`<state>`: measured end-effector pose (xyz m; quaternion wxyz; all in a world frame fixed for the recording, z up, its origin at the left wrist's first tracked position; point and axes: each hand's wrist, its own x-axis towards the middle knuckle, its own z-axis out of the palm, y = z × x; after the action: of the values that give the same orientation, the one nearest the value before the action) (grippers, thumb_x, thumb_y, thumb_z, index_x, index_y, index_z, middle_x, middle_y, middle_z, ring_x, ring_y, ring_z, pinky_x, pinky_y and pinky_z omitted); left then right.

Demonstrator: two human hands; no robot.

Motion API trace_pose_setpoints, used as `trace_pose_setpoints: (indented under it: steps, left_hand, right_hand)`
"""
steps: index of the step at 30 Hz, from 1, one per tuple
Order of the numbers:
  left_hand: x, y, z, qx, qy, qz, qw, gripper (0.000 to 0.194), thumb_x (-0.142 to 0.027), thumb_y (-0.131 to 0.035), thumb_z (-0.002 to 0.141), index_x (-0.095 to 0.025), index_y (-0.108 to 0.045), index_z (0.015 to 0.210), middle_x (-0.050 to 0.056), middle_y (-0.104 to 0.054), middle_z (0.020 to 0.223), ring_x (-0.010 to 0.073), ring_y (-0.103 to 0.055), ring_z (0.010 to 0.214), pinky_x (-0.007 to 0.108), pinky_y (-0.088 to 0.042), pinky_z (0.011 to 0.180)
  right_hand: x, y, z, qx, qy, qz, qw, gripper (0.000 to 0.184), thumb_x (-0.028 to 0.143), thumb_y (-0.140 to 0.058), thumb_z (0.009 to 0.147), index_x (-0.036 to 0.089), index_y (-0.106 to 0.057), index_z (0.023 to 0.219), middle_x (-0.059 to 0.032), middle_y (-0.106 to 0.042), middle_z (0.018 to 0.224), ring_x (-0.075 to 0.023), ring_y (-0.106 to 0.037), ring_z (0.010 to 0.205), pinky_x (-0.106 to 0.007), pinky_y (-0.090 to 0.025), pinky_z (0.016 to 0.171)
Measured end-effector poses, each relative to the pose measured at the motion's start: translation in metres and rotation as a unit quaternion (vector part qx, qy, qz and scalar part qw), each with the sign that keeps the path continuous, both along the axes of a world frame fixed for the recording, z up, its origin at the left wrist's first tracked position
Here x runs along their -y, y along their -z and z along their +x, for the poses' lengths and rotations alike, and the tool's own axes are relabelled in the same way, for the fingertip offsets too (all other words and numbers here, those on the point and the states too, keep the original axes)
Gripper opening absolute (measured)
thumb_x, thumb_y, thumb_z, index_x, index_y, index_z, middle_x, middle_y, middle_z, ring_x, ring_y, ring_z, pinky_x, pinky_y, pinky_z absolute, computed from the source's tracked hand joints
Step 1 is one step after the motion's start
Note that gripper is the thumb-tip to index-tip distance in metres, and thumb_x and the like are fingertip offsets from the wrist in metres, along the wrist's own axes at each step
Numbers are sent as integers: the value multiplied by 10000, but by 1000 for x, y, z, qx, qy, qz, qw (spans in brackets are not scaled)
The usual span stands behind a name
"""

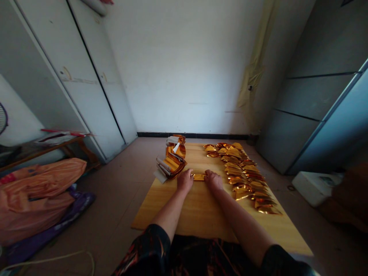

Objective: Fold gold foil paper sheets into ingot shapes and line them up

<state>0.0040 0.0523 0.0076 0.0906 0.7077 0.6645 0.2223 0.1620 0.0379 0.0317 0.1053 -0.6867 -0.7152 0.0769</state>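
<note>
Bare white walls box in a yellow wooden bench (178, 212) set over the tiled floor (115, 191). Near its middle, at about twelve o'clock from the forearms, a small strip of gold foil (199, 177) lies flat between the two hands. The left hand (185, 181) and the right hand (213, 180) both sit palm-down, one at each end of the strip. The fingers hide the contact, so it cannot be told whether they pinch the foil or only press on it. Level hands and even pressure look like the sound way to work so thin a strip, keeping it square to the fingers so that no crease runs off line.

At eleven o'clock stands a loose stack of folded gold foil sheets (172, 161), with pale paper at its base. At one o'clock, overlapping rows of folded gold foil pieces (241, 172) run along the bench's far right side. Dark patterned sleeves (155, 245) show at six o'clock. Farther out, a white wardrobe (94, 76) fills ten o'clock, an orange bag (37, 195) slumps at nine, a grey cabinet (319, 115) stands at two, and a white box (314, 188) sits at three.
</note>
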Motion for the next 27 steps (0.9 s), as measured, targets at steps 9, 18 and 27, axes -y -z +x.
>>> trace_pose_setpoints:
  steps: [9,18,27]
  left_hand:
    - [0,-2,3,-30,-15,-18,999,370,-179,-520,856,-230,-540,1222,51,-679,1022,170,-602,968,281,-408,869]
    - [2,1,4,-56,-8,18,998,362,-189,-534,849,-222,-546,1210,61,-647,996,187,-577,955,293,-401,850]
    - [8,-5,6,-125,90,26,988,285,-156,-415,880,-242,-687,884,65,-590,961,203,-506,962,310,-384,814]
  right_hand:
    - [-2,2,-3,22,2,4,1000,265,255,-414,917,191,-588,1106,-107,-672,1083,-203,-620,964,-280,-398,793]
    - [-3,5,-2,16,4,8,1000,235,262,-441,905,194,-576,1085,-93,-642,1081,-193,-608,945,-272,-381,768]
    - [-1,5,3,-19,3,40,999,209,274,-482,868,214,-615,1017,-71,-580,1066,-179,-541,943,-256,-368,772]
